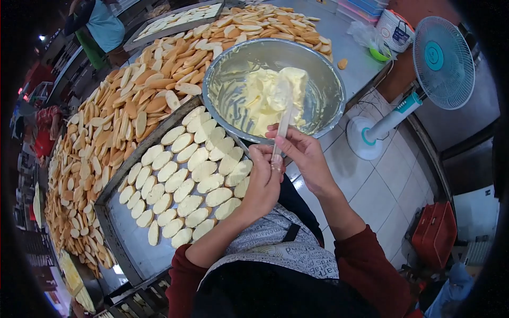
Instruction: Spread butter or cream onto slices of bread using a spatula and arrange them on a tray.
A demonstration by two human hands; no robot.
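Observation:
A pale spatula [282,126] slants up from my hands over a steel mixing bowl [230,128], its broad end covered in cream. My left hand [261,185] is wrapped round the lower end of the handle, where cream is smeared. Higher up the same handle, the thumb and fingers of my right hand [304,157] pinch it. Pale yellow cream [260,91] lies heaped in the bowl and streaks its inner wall. Left of my hands, a metal baking tray [137,250] holds rows of oval bread slices [178,179] coated with cream.
A large pile of plain bread slices [155,83] spreads behind the tray and bowl. Another filled tray [135,43] stands beyond it. At right are a standing fan [401,107], a white bucket [393,31] and a red crate [433,234]. A person [104,28] stands across the table.

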